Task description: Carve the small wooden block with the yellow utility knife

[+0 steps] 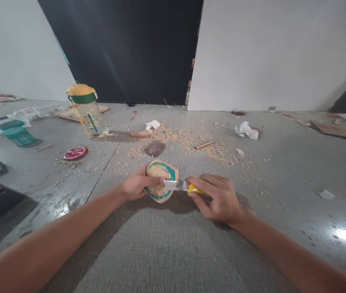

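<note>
My left hand (138, 184) grips a small carved wooden piece (158, 169), pale with worn teal paint round its edge, thumb pressed across its face. Closed round a yellow handle, my right hand (217, 195) holds a utility knife (182, 185). The knife's blade points left and lies over the right part of the wooden piece, close to my left thumb. Whether the edge touches the wood I cannot tell. Beyond the piece, pale wood shavings (179, 136) are scattered over the grey floor (148, 244).
A bottle (89, 112) with a yellow-green lid stands behind left. Nearby are a red round lid (75, 153) and a teal container (18, 135). A thin wooden-handled tool (205, 144) lies among shavings. Crumpled tissue (246, 131) is at right; panels (267, 57) stand behind.
</note>
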{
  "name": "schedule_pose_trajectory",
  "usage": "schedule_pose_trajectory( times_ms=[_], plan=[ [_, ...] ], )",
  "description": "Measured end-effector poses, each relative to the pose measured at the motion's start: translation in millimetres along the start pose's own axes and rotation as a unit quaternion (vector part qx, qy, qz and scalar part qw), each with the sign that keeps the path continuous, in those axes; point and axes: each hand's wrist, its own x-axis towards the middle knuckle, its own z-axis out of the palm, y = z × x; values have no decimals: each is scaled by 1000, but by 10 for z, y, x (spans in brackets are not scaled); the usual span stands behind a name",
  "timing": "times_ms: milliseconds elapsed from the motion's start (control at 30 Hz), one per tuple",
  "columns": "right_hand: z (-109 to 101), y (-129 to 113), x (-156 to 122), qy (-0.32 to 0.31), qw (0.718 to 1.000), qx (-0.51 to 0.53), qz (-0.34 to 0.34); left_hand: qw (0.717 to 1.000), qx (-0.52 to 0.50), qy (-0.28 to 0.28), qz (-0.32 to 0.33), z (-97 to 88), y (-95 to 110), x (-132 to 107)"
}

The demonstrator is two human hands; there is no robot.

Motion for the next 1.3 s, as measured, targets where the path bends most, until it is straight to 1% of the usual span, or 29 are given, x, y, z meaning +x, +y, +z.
schedule_pose_trajectory(
  times_ms=[67,100,133,200,267,300,367,433,500,567,633,767,900,1067,1167,1233,1300],
  plan=[
    [-3,51,-9,6,1000,-10,-1,1000,2,-7,-2,12,21,-13],
    [-9,104,-21,13,1000,-11,11,1000,6,-17,-5,21,33,-24],
    [-18,174,-37,26,999,-13,34,999,12,-31,-11,30,45,-37],
    [-43,337,-80,67,992,-18,107,998,23,-53,-22,48,65,-65],
    [-65,464,-122,100,982,-40,155,998,23,-48,-25,58,75,-84],
    [-70,491,-136,102,981,-35,161,999,20,-39,-23,59,75,-88],
    [-68,455,-145,71,988,5,135,999,15,-28,-21,52,66,-85],
    [-55,333,-126,20,994,53,89,999,13,-31,-20,39,52,-72],
    [-44,195,-91,-12,995,78,59,999,10,-34,-18,26,39,-57],
    [-41,99,-55,-24,995,86,46,999,7,-34,-16,20,31,-46],
    [-44,58,-28,-30,995,86,38,999,8,-33,-16,22,31,-42],
    [-54,47,-10,-38,997,69,22,1000,7,-19,-23,43,37,-46],
    [-53,39,-8,-40,997,62,20,999,5,-6,-32,50,32,-52],
    [-39,17,-7,-24,999,29,6,1000,16,-3,-26,36,20,-46],
    [-28,58,-20,-11,1000,9,-7,1000,26,-11,-14,42,30,-49],
    [-30,158,-45,2,1000,4,12,999,35,-24,-14,47,39,-59],
    [-44,311,-84,34,997,-7,71,998,48,-42,-19,48,46,-73]
  ],
)
